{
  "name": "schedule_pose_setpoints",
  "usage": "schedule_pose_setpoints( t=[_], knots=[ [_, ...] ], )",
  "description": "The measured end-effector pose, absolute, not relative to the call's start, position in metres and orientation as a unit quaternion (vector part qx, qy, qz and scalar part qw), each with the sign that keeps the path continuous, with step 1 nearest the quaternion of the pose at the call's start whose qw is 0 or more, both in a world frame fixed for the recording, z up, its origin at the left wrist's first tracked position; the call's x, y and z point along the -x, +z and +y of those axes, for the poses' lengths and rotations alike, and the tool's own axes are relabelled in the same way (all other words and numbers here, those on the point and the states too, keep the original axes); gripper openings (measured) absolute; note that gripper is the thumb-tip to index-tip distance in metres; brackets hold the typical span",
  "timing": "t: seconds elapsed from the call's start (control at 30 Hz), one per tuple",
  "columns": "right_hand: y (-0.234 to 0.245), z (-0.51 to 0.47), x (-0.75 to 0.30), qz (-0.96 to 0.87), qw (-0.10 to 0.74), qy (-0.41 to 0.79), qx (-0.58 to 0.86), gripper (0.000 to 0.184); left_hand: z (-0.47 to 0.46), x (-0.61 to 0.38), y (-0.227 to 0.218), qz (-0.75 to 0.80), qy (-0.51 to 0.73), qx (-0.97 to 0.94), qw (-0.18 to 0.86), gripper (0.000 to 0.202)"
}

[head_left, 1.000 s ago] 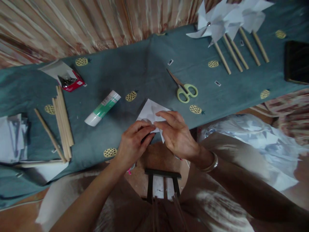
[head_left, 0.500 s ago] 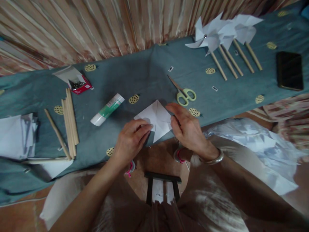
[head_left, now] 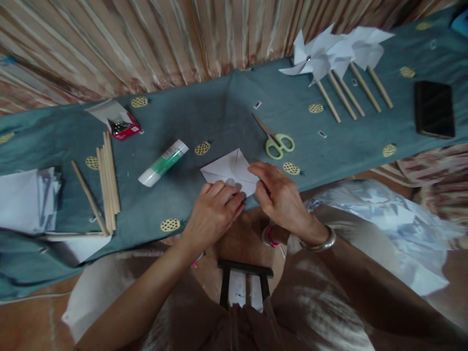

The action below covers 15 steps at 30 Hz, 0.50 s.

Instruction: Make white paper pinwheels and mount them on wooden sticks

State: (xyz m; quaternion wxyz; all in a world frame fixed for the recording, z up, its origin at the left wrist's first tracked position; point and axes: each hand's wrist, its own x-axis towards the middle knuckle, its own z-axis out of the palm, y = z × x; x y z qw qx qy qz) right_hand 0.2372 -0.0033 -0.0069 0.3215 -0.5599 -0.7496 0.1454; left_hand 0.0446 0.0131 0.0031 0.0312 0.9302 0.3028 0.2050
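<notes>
A white paper square (head_left: 227, 165) with crease lines lies on the cloth-covered table, one corner pointing away from me. My left hand (head_left: 214, 212) is at its near corner, fingers curled and pressed together on the paper, hiding that part. At the right corner, my right hand (head_left: 281, 197) holds the paper between thumb and forefinger. Beyond it lie scissors (head_left: 275, 145) with light green handles. To the left rests a green and white glue stick (head_left: 163, 163).
Paper pinwheels (head_left: 329, 53) on sticks lie at the back right, near a dark phone (head_left: 435, 109). At left are wooden sticks (head_left: 107, 183), a stack of paper (head_left: 27, 200) and an open red box (head_left: 124, 127) of small metal pieces. A plastic bag (head_left: 387, 219) sits below the table edge.
My left hand has moved right and toward me, from the paper's left side to its near corner, which it now covers. My right hand stays at the right corner.
</notes>
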Motion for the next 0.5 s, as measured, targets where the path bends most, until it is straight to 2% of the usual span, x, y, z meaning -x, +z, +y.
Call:
schedule_pose_setpoints(
  t=[0.3, 0.5],
  knots=[
    [-0.002, -0.006, -0.243, -0.741, 0.334, 0.181, 0.553, 0.036, 0.012, -0.041, 0.001, 0.297, 0.206, -0.932, 0.018, 0.009],
    [0.003, -0.008, -0.253, -0.768, 0.277, 0.242, 0.524, 0.049, 0.012, -0.031, 0.006, 0.298, 0.218, -0.929, 0.013, 0.012]
  ],
)
